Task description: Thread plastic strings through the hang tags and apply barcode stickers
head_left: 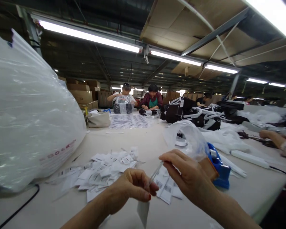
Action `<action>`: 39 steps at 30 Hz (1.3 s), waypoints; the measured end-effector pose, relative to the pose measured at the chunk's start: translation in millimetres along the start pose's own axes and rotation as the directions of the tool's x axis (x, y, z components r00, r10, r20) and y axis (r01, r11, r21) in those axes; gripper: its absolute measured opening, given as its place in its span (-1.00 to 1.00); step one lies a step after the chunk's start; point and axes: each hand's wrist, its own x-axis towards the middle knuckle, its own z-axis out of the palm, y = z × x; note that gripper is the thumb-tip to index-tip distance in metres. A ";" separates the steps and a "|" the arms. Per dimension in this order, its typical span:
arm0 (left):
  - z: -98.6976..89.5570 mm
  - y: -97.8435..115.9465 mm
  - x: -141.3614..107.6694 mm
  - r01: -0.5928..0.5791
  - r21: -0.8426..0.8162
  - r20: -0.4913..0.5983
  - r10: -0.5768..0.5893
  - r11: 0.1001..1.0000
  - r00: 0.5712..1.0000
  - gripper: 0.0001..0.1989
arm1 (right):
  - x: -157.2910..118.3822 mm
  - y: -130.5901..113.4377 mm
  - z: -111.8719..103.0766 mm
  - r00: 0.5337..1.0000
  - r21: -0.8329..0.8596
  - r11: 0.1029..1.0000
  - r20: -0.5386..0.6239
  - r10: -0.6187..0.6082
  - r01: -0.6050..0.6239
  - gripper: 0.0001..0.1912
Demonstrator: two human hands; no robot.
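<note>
Low in the middle, my left hand [133,187] pinches a white tag [143,212], which hangs below its fingers. A thin clear strip or loop [156,171] runs from there up to my right hand [184,171], whose thumb and fingertips are closed on its upper end. Behind my left hand lies a loose heap of white barcode labels [107,168]. A few more barcode labels [166,189] lie on the table between and beneath my hands.
A large plastic bag [33,121] bulges at the left. Right of my hands are a blue tape dispenser [220,171] and a clear bag [188,136]. Black goods with white straps [181,111] are piled behind. Two people work across the table [124,138]; a person's arm [274,138] reaches in right.
</note>
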 end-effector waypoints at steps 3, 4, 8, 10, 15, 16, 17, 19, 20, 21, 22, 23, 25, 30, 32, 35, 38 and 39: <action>8.2 -13.1 2.7 0.057 -0.042 0.003 -0.057 0.997 0.998 -0.73 | 0.6 0.8 -8.8 0.998 -0.074 0.997 -0.054 -0.025 0.021 -0.83; 11.6 -16.9 3.0 0.083 -0.052 -0.004 -0.083 0.995 0.997 -0.70 | 0.7 2.0 -10.9 0.997 -0.099 0.995 -0.068 -0.030 0.023 -0.84; 25.0 -28.7 1.2 0.160 -0.088 -0.032 -0.164 0.983 0.986 -0.57 | -2.5 10.4 -16.1 0.995 -0.160 0.987 -0.091 -0.036 0.021 -0.85; 29.7 -33.8 -1.5 0.192 -0.095 -0.026 -0.195 0.977 0.980 -0.60 | -6.7 16.3 -17.3 0.996 -0.178 0.984 -0.087 -0.021 0.005 -0.85; 31.7 -52.6 -9.5 0.287 -0.139 0.040 -0.284 0.948 0.958 -0.70 | -20.5 35.7 -15.1 0.997 -0.183 0.982 -0.066 0.042 -0.053 -0.85; 30.9 -57.5 -11.1 0.294 -0.154 0.056 -0.289 0.943 0.956 -0.67 | -23.4 40.2 -13.4 0.996 -0.186 0.980 -0.059 0.062 -0.072 -0.85; 30.2 -62.2 -12.8 0.299 -0.168 0.076 -0.290 0.940 0.954 -0.63 | -26.3 44.9 -11.1 0.995 -0.188 0.977 -0.050 0.088 -0.096 -0.86; 29.1 -70.7 -17.5 0.278 -0.200 0.075 -0.268 0.939 0.960 -0.56 | -32.5 54.4 -5.1 0.989 -0.183 0.971 -0.027 0.149 -0.151 -0.86; 28.9 -74.3 -20.5 0.261 -0.224 0.050 -0.257 0.939 0.965 -0.56 | -35.8 59.1 -1.4 0.984 -0.174 0.969 -0.015 0.175 -0.175 -0.85; 28.7 -77.5 -23.9 0.242 -0.255 0.008 -0.248 0.936 0.969 -0.59 | -39.0 63.6 2.9 0.980 -0.163 0.967 0.000 0.198 -0.195 -0.85; 28.5 -80.5 -27.4 0.234 -0.285 -0.027 -0.252 0.930 0.967 -0.63 | -42.1 67.8 7.7 0.976 -0.152 0.966 0.016 0.216 -0.211 -0.84; 28.0 -83.8 -30.8 0.231 -0.311 -0.057 -0.261 0.922 0.964 -0.66 | -44.9 71.7 13.0 0.973 -0.145 0.964 0.032 0.230 -0.224 -0.84; 26.1 -91.5 -36.6 0.240 -0.363 -0.087 -0.289 0.900 0.953 -0.69 | -48.6 78.2 25.3 0.964 -0.140 0.959 0.070 0.258 -0.246 -0.83; 20.4 -110.5 -43.4 0.270 -0.434 -0.174 -0.374 0.859 0.911 -0.64 | -40.8 86.1 63.0 0.923 -0.167 0.943 0.212 0.320 -0.289 -0.82; 20.8 -110.4 -42.7 0.302 -0.461 -0.208 -0.432 0.834 0.877 -0.69 | -31.8 86.6 79.3 0.901 -0.187 0.937 0.273 0.338 -0.295 -0.81; 23.7 -100.1 -37.7 0.345 -0.551 -0.289 -0.561 0.760 0.776 -0.87 | -18.6 87.5 103.4 0.863 -0.218 0.927 0.348 0.365 -0.304 -0.86; 25.7 -86.7 -30.3 0.367 -0.637 -0.326 -0.669 0.678 0.668 -0.84 | -10.7 90.9 124.6 0.826 -0.239 0.918 0.407 0.390 -0.316 -0.88; 25.8 -83.4 -28.1 0.369 -0.651 -0.326 -0.683 0.664 0.654 -0.81 | -9.5 92.4 129.9 0.816 -0.241 0.916 0.422 0.396 -0.320 -0.87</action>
